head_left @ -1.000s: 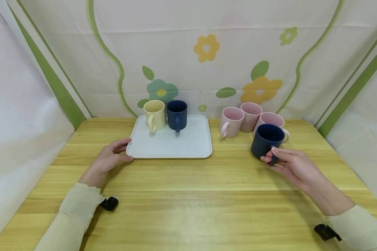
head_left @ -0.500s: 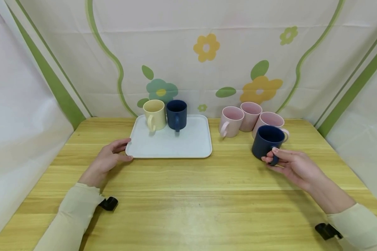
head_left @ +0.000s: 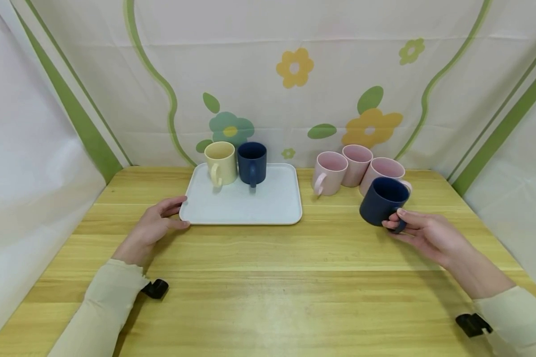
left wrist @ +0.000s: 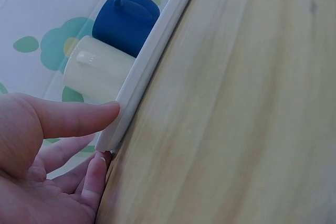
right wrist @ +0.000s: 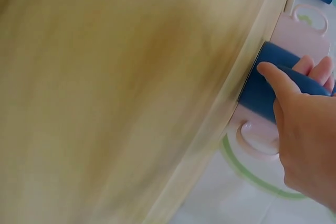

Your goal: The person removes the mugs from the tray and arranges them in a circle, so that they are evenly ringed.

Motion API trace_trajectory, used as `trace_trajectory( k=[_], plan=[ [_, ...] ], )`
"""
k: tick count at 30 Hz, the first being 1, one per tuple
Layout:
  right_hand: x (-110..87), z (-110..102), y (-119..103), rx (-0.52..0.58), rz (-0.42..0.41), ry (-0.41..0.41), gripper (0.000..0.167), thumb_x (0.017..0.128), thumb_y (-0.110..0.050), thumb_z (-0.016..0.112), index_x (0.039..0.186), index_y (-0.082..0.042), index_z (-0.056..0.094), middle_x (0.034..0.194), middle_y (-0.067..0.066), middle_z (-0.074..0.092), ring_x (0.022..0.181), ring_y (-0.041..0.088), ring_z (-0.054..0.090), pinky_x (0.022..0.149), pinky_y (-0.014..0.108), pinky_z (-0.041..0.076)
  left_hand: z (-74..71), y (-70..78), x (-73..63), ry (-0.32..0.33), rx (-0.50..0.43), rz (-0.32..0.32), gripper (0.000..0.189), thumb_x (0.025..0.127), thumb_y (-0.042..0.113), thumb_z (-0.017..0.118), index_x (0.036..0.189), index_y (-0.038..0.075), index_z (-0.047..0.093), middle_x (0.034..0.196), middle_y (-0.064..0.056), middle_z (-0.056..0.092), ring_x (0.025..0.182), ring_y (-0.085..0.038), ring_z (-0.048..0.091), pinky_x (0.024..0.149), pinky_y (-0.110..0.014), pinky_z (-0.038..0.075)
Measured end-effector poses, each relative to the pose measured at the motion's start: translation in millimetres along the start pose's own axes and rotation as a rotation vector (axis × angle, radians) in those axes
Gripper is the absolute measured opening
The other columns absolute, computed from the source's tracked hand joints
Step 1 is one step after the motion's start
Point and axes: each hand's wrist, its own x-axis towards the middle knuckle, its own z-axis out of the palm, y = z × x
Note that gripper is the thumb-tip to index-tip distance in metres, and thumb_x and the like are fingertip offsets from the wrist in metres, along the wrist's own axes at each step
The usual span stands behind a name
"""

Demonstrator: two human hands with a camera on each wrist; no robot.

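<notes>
In the head view, my right hand (head_left: 429, 237) pinches the handle of a dark blue mug (head_left: 379, 206), thumb on top. The mug leans slightly; whether its base touches the table cannot be told. Behind it stand three pink mugs (head_left: 331, 173), one partly hidden by the blue mug. My left hand (head_left: 154, 225) holds the near left corner of a white tray (head_left: 250, 210); the left wrist view has the thumb (left wrist: 79, 118) against the rim and fingertips at the corner. Upright on the tray's back part are a pale yellow mug (head_left: 225, 163) and another dark blue mug (head_left: 252, 161).
The mugs and tray are on a wooden table (head_left: 268, 287), towards its far side. A white curtain (head_left: 232, 59) with printed flowers hangs close behind them, and white fabric flanks the table left and right. The pink mugs stand close together.
My right hand and its dark blue mug have shifted slightly to the right, and the mug has tipped a little. My left hand, the tray and the other mugs stay put.
</notes>
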Motion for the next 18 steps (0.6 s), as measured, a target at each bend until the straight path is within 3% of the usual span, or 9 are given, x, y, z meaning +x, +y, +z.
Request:
trace_trajectory(
  k=[18],
  plan=[
    [-1.6, -6.8, -3.7, -0.084, 0.011, 0.035, 0.037, 0.114, -0.006, 0.040, 0.112, -0.002, 0.077, 0.111, 0.010, 0.080, 0.112, 0.022, 0.078, 0.098, 0.034, 0.061, -0.4, -0.4, 0.9, 0.001, -0.009, -0.002, 0.085, 0.096, 0.006, 0.075, 0.168, 0.011, 0.031, 0.169, -0.024, 0.037, 0.156, -0.041, 0.034, 0.126, -0.057, 0.027]
  ],
)
